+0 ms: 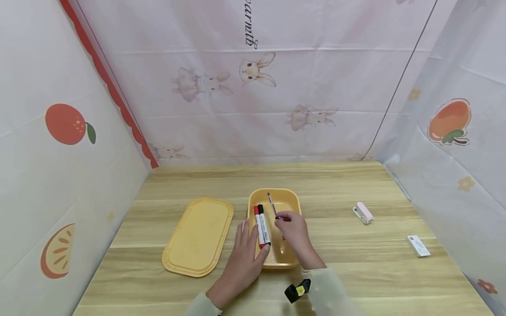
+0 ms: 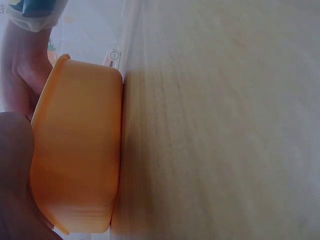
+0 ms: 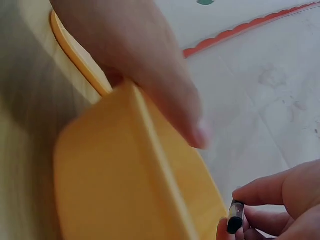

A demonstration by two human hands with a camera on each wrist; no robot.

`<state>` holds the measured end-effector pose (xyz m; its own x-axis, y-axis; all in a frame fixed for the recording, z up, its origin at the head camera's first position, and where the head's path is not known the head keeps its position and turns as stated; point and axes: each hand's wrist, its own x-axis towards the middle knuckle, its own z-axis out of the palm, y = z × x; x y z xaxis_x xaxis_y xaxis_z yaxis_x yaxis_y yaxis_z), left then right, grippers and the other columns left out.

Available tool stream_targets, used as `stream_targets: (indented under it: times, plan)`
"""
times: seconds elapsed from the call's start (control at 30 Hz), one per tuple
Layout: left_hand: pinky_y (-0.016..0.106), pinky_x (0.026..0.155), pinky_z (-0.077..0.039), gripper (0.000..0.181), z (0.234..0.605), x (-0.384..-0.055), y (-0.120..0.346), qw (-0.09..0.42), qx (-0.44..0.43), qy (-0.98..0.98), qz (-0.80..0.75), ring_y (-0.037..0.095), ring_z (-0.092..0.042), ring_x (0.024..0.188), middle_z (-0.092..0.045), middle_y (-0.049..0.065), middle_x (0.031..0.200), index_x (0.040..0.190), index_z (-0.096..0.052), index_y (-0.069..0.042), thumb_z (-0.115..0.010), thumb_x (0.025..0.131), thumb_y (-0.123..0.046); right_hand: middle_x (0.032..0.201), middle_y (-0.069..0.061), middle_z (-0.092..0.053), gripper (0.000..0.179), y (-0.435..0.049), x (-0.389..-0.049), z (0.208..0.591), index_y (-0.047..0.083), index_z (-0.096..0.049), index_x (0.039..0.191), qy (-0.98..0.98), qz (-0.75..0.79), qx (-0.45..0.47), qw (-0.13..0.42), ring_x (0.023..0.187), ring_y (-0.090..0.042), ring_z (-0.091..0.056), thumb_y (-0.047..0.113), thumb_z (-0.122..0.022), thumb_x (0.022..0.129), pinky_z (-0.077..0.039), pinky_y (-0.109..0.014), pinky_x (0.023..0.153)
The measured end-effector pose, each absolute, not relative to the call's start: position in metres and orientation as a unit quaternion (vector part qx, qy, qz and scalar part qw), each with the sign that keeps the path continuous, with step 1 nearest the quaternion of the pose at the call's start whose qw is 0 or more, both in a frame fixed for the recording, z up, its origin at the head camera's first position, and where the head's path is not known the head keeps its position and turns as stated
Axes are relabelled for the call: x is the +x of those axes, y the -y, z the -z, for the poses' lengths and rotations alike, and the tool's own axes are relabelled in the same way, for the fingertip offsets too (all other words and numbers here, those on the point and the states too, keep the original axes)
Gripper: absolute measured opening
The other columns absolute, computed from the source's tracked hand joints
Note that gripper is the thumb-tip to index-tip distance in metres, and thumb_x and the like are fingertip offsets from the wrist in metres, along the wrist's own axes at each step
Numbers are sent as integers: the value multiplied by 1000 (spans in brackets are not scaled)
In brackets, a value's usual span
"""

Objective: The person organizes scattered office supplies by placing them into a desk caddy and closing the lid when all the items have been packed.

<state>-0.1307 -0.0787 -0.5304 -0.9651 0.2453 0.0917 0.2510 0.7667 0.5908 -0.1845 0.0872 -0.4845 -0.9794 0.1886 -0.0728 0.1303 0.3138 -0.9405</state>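
A yellow rectangular box (image 1: 290,259) stands lidless on the wooden table. Two markers, one with red caps (image 1: 257,211) and one with black caps (image 1: 261,208), lie side by side along its left part. Over the box, my right hand (image 1: 294,230) pinches a slim pen (image 1: 271,202) between thumb and fingers; the pen's dark end (image 3: 235,224) shows in the right wrist view. My left hand (image 1: 243,259) rests at the box's left rim, fingers extended, thumb by the markers' lower ends. In the left wrist view the box's outer wall (image 2: 80,145) fills the left side.
Left of the box lies its flat yellow lid (image 1: 199,237). A pale pink and white gadget (image 1: 363,213) and a small white box (image 1: 418,245) lie on the right of the table. Printed cloth walls (image 1: 253,131) enclose the back and sides.
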Motion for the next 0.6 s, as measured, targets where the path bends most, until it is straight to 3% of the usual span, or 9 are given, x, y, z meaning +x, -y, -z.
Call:
stream_targets:
  times: [0.23,0.6]
  plan:
    - [59,120,-26,74,531,-129,80,12,-136,941,310,34,4,157,0,9,171,161,-25,-12,-40,104,-57,99,-15,-70,27,-75,-185,495,-7,-70,113,795,-593,-126,-19,80,-18,-59,5,-64,90,-48,-25,63]
    - [57,122,-22,77,530,-130,79,10,-141,941,309,32,6,157,5,6,171,162,-23,-12,-35,103,-61,93,-14,-72,19,-72,-189,512,-4,-73,97,888,-448,-100,-7,75,-23,-61,4,-62,84,-50,-31,61]
